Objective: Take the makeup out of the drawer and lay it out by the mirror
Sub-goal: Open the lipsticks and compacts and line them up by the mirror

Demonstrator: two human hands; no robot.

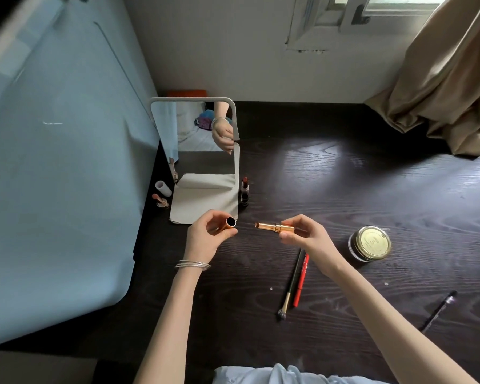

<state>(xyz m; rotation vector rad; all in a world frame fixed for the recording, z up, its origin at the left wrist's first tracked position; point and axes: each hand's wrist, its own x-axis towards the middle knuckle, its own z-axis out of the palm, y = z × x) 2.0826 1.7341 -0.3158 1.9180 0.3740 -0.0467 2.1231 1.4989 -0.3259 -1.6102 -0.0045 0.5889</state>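
Observation:
My left hand grips a gold lipstick cap, its open end facing right. A short gap to the right, my right hand pinches the base of the gold lipstick tube, which points left toward the cap. Both are held just above the dark wooden desk, in front of the white standing mirror. An uncapped lipstick stands at the mirror's right, with a dark cap lying in front of it. At the mirror's left stand another open lipstick and a white cap.
A gold-lidded round jar sits right of my right hand. A makeup brush and a red pencil lie side by side below that hand. A dark pencil lies near the right edge. A curtain hangs at the back right, a blue surface on the left.

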